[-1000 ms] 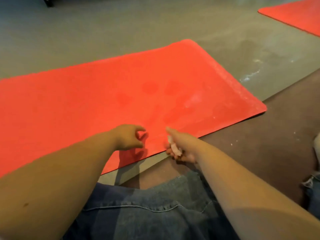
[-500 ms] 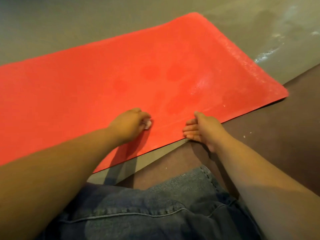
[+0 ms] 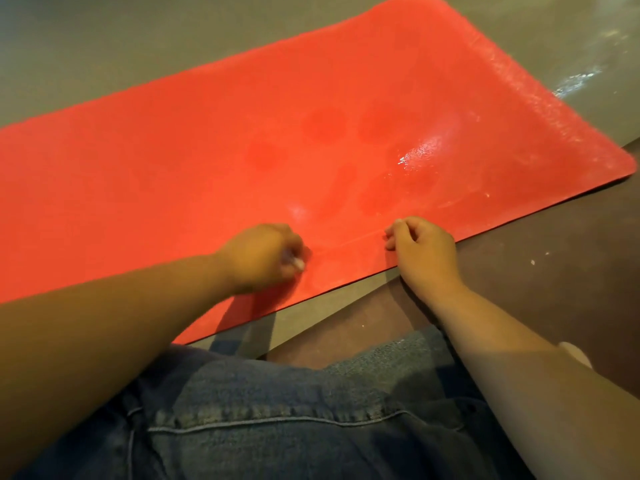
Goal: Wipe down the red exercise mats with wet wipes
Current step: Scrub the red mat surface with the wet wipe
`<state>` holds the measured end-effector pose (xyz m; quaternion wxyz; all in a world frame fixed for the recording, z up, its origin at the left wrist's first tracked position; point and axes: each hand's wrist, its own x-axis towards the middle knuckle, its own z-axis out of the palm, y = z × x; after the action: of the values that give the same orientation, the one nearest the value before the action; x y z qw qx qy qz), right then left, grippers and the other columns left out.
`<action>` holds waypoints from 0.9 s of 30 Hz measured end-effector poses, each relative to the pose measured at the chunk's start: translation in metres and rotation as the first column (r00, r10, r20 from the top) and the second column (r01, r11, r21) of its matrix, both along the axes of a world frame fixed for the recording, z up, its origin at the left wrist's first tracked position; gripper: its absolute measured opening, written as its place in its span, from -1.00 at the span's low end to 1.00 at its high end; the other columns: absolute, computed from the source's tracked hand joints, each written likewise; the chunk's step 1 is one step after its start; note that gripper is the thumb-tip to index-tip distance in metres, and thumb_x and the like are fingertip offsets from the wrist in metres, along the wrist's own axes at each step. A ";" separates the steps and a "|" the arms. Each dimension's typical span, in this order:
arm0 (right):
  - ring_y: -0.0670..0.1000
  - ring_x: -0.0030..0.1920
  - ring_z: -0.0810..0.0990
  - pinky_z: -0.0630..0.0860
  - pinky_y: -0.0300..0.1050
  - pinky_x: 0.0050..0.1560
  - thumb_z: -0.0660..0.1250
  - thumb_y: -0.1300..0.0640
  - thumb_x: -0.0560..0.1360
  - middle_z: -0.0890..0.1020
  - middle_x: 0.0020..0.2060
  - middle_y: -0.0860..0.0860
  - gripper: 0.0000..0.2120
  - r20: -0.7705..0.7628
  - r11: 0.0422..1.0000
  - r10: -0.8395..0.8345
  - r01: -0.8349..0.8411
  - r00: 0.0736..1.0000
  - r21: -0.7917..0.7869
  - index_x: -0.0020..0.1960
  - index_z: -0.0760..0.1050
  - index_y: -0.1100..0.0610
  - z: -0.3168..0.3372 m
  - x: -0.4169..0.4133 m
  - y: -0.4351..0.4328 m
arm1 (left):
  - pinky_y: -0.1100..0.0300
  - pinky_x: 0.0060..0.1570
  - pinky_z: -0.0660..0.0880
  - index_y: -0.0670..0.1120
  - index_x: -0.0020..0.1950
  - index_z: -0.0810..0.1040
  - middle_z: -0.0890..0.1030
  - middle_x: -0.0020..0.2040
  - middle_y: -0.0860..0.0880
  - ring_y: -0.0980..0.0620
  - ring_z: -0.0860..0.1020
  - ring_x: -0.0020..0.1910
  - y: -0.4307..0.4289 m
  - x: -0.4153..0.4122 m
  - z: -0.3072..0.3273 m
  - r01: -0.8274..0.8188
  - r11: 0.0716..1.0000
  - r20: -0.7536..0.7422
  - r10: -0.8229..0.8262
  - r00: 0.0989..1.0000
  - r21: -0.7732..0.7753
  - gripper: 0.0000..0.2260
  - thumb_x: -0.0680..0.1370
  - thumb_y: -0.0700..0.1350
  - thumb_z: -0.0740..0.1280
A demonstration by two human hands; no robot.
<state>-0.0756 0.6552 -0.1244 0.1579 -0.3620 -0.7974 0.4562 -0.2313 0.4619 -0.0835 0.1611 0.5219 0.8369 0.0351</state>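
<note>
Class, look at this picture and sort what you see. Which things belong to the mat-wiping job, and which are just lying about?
Part of the job:
- red mat
- wet wipe, bunched in the left hand
- right hand, fingers curled, on the mat's near edge

Just lying about:
- white specks on the brown floor strip
- pale smears on the grey floor

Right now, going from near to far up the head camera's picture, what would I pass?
Denim-clad lap → bare strip of floor → left hand holding a wet wipe and right hand, both at the near edge of the red mat → glistening wet patch → grey floor beyond.
</note>
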 end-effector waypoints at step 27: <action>-0.01 0.07 0.35 0.36 -0.09 0.03 0.16 0.11 0.55 0.46 -0.11 -0.11 -0.81 -0.025 0.958 -0.159 0.160 0.987 0.240 -0.09 0.54 0.06 -0.015 0.032 0.026 | 0.19 -0.21 0.36 -0.06 0.00 0.60 0.56 -0.04 -0.07 -0.10 0.54 -0.14 0.019 0.053 -0.009 0.367 0.930 0.084 -0.368 0.926 0.027 -0.87 0.47 -0.12 0.37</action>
<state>-0.0435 0.6813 -0.1397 0.2390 -0.4022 -0.8147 0.3427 -0.1787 0.4810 -0.0930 0.1986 0.6682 0.7163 0.0320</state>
